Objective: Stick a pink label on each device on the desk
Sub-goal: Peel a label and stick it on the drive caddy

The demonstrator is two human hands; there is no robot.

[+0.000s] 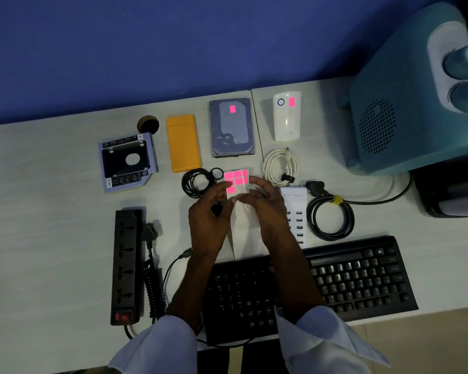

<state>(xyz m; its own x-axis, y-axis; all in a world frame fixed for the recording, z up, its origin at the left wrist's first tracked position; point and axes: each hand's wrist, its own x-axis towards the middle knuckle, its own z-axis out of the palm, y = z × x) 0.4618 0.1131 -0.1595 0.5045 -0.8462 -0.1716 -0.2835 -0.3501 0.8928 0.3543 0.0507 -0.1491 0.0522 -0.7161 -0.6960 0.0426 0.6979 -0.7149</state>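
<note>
Both hands hold a white backing sheet with several pink labels [236, 181] above the desk's middle. My left hand [210, 211] pinches the sheet's left edge; my right hand [268, 203] grips its right side. A long strip of bare backing hangs down between my wrists. The hard drive [231, 128] carries a pink label on its top, and so does the white plug-in device [286, 116]. I see no label on the orange case [183, 143], the drive caddy [127, 161], the black power strip [126, 263], the white USB charger [295, 211] or the black keyboard [335, 279].
A coiled black cable [196, 182] and a coiled white cable [280, 166] lie behind my hands. A thicker black cord [331, 217] coils at the right. A teal machine [416, 103] fills the right back corner. A round brown object [147, 124] sits behind the caddy.
</note>
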